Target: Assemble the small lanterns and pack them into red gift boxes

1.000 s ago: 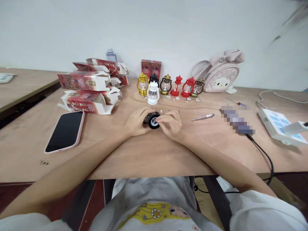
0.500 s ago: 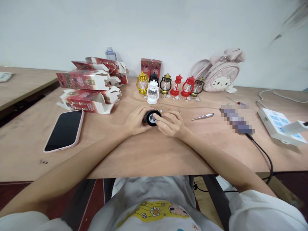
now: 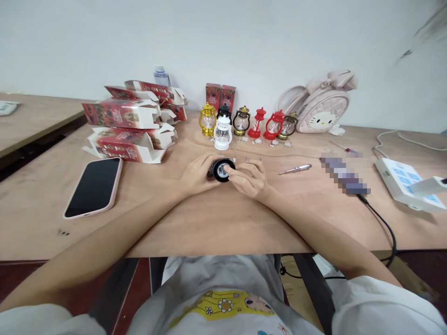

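My left hand (image 3: 199, 175) is wrapped round a small black lantern (image 3: 219, 176), tilted so that its round base faces me. In the open underside a pale disc with dark parts shows, too small to make out. My right hand (image 3: 250, 179) has its fingers bent together, with a fingertip on that underside; anything pinched there is hidden. Beyond the hands stands a white lantern (image 3: 222, 135). Behind it are a gold lantern (image 3: 208, 121), another black lantern (image 3: 224, 110), bronze lanterns (image 3: 241, 122) and red lanterns (image 3: 274, 125).
Open red cardboard boxes (image 3: 122, 114) are piled at the left, behind a phone (image 3: 94, 188). To the right lie a silver pen-like tool (image 3: 295, 169), a screwdriver (image 3: 347, 150), a blurred-out device on a cable and a power strip (image 3: 401, 181). A pink bag (image 3: 324, 107) leans against the wall.
My right fingertip has shifted slightly on the lantern's underside. The left hand keeps its hold, and the view has moved a little.
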Demonstrator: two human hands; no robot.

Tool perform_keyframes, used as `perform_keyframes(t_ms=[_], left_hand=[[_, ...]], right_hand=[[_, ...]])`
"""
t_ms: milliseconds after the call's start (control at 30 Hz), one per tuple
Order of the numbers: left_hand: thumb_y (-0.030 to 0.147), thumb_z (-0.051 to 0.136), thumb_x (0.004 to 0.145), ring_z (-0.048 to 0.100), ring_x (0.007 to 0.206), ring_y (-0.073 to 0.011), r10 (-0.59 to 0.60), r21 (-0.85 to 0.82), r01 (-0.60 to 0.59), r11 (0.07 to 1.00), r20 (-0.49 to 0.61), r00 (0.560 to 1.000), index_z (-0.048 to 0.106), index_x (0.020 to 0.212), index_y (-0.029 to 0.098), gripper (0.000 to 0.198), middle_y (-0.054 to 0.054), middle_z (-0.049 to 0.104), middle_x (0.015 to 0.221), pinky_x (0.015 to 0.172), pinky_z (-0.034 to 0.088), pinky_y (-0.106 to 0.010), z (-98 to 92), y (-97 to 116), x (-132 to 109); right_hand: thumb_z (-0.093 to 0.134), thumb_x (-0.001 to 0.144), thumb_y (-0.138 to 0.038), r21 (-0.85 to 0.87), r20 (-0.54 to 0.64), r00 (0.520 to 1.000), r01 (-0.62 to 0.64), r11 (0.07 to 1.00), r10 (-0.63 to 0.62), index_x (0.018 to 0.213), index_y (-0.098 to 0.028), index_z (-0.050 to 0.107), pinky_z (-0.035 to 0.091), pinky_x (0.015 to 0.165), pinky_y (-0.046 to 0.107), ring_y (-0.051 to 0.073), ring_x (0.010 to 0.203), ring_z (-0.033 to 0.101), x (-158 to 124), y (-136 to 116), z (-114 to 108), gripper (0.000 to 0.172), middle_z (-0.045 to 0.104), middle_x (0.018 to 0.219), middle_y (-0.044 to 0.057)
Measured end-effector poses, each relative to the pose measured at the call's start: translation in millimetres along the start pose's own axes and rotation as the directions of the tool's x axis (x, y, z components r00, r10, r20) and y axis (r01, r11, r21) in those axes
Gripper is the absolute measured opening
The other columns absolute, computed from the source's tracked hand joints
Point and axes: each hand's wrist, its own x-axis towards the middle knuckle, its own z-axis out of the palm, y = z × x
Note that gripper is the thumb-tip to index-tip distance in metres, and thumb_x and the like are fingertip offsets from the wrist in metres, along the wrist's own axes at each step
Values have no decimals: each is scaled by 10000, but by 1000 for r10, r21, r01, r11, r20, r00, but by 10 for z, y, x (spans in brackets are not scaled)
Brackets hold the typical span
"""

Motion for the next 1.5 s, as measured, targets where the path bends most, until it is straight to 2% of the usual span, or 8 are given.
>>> perform_keyframes(t_ms=[333, 533, 733, 933, 1100, 1200, 1300, 1500], left_hand=[[308, 666, 808, 595, 1127, -243, -3, 55, 3, 998, 1, 1000, 424, 1267, 223, 526, -70, 609, 1256, 951, 507, -387, 25, -53, -18], [337, 650, 820, 606, 1100, -245, -11, 55, 12, 998, -15, 1000, 452, 1238, 196, 483, -83, 629, 1225, 926, 513, -386, 19, -49, -9], [387, 660, 813, 635, 1002, -245, -78, 67, 80, 995, -41, 996, 479, 1183, 187, 457, -93, 647, 1147, 849, 537, -383, 41, -84, -30], [380, 669, 769, 637, 998, -267, -87, 86, 94, 992, -90, 992, 479, 1171, 180, 487, -97, 644, 1113, 815, 539, -393, 26, -102, -26], [350, 680, 734, 640, 971, -278, -127, 95, 138, 986, -111, 986, 505, 1160, 155, 500, -97, 642, 1071, 815, 537, -411, -25, -93, -4], [334, 696, 710, 634, 979, -278, -154, 102, 165, 981, -104, 983, 511, 1147, 166, 503, -88, 635, 1074, 823, 537, -408, -27, -93, 2], [324, 695, 704, 628, 998, -283, -155, 111, 163, 980, -81, 985, 506, 1157, 175, 513, -88, 631, 1090, 838, 536, -414, -13, -94, 3], [327, 696, 709, 623, 1012, -296, -152, 129, 157, 979, -50, 987, 500, 1188, 159, 544, -115, 634, 1108, 854, 531, -434, -9, -91, 1]], right_hand=[[538, 936, -187, 72, 97, 993, -68, 995, 61, 958, -304, 616, 450, 843, 361, 141, 905, 639, -34, 5, 24, 142, 730, 1071, -47], [554, 908, -165, 29, -9, 1000, -1, 1000, 1, 988, -265, 613, 427, 848, 357, 151, 881, 616, 20, -10, 18, 141, 729, 1081, -13], [491, 936, -232, 81, 128, 991, -61, 995, 50, 1076, -253, 599, 418, 842, 373, 172, 885, 598, 37, -50, 21, 177, 686, 1208, 16], [509, 909, -203, 161, 41, 994, -109, 981, 104, 1188, -210, 504, 427, 869, 387, 211, 1055, 592, 4, 41, 50, 279, 628, 1266, 108], [478, 861, -188, -18, 259, 857, -457, 890, 445, 1116, -161, 529, 446, 850, 446, 290, 1051, 585, -99, 313, 14, 261, 649, 1109, 144], [529, 797, -173, -185, 513, 702, -471, 863, 493, 1057, -126, 563, 430, 833, 456, 322, 981, 593, -127, 406, -13, 266, 676, 1014, 155], [532, 785, -144, -293, 624, 583, -443, 847, 521, 1076, -114, 570, 421, 835, 434, 327, 984, 594, -103, 400, -22, 295, 674, 1045, 173], [448, 763, -5, -247, 610, 595, -485, 839, 523, 1098, -135, 557, 459, 769, 352, 276, 950, 614, -100, 358, 17, 375, 682, 1055, 147]])
